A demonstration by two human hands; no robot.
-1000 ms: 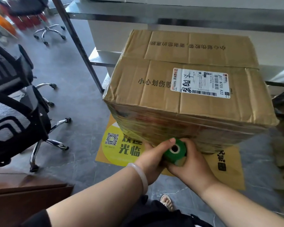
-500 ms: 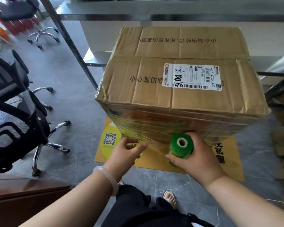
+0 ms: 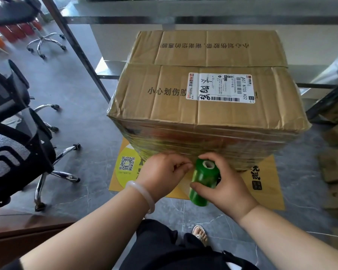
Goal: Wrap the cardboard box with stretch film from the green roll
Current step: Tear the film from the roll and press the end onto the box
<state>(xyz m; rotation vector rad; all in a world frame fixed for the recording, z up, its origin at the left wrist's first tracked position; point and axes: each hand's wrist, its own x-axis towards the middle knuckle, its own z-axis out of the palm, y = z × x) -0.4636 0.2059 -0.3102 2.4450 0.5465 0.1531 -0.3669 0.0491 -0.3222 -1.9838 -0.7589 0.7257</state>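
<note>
A big cardboard box (image 3: 203, 90) with a white shipping label stands on the floor in front of me. Shiny stretch film (image 3: 213, 141) covers its near side below the top edge. My right hand (image 3: 226, 184) grips the green roll (image 3: 202, 180) upright against the lower part of that side. Just left of the roll, my left hand (image 3: 160, 172), with a pale bangle on the wrist, has its fingers curled at the film beside the roll's top. Whether they pinch the film is unclear.
A yellow floor mat (image 3: 265, 184) with a QR code lies under the box. Black office chairs (image 3: 14, 149) stand at the left. A slanted metal post (image 3: 76, 49) and a shelf frame rise behind the box. Cardboard scraps (image 3: 334, 166) lie at the right.
My left hand let go of the roll, dropped left, then came back beside it. My right hand turned the roll upright and shifted it right along the box's near side.
</note>
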